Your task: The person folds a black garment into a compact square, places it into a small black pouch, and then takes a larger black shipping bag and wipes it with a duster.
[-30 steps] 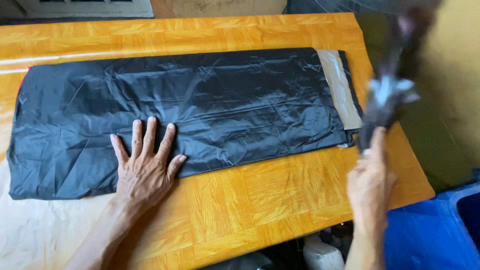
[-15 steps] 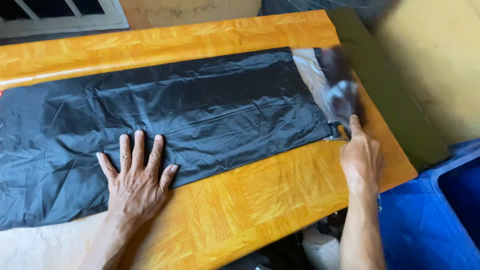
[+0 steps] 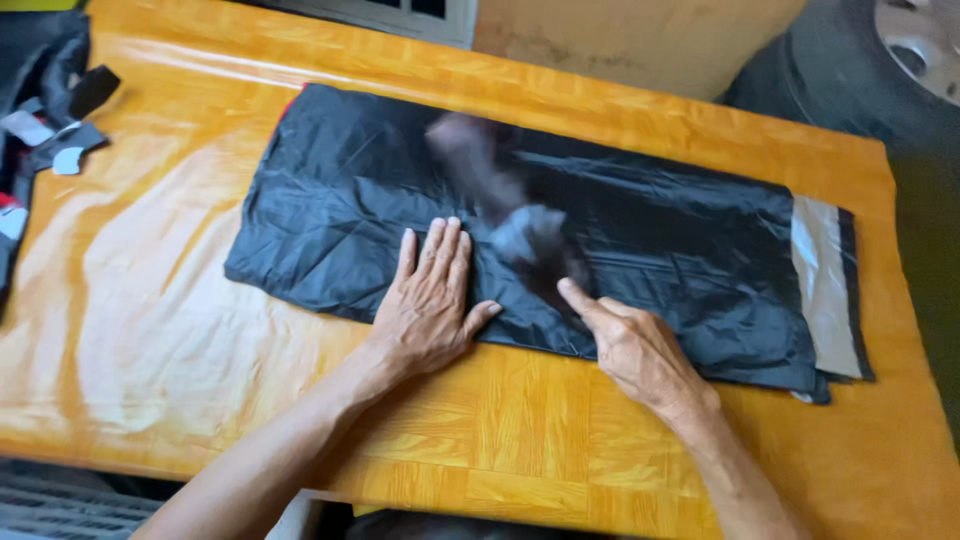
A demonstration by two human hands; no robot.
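A long black fabric piece point(image 3: 650, 240) lies flat across the orange wooden table point(image 3: 520, 440); a grey band point(image 3: 822, 285) runs along its right end. My left hand point(image 3: 430, 300) presses flat on the fabric's near edge, fingers spread. Just to its right, my right hand point(image 3: 640, 350) rests at the same edge and pinches a dark strip with a pale patch point(image 3: 510, 215). The strip is blurred by motion and stretches away from my fingers over the middle of the fabric.
More dark cloth pieces with pale tags point(image 3: 45, 120) lie at the table's far left corner. A car tyre with a metal rim point(image 3: 860, 60) stands beyond the far right corner, beside a beige wall point(image 3: 640, 35).
My right hand has swung the dark strip down from beyond the fabric's right end to its middle. The view has shifted right along the table. My left hand stays pressed on the fabric.
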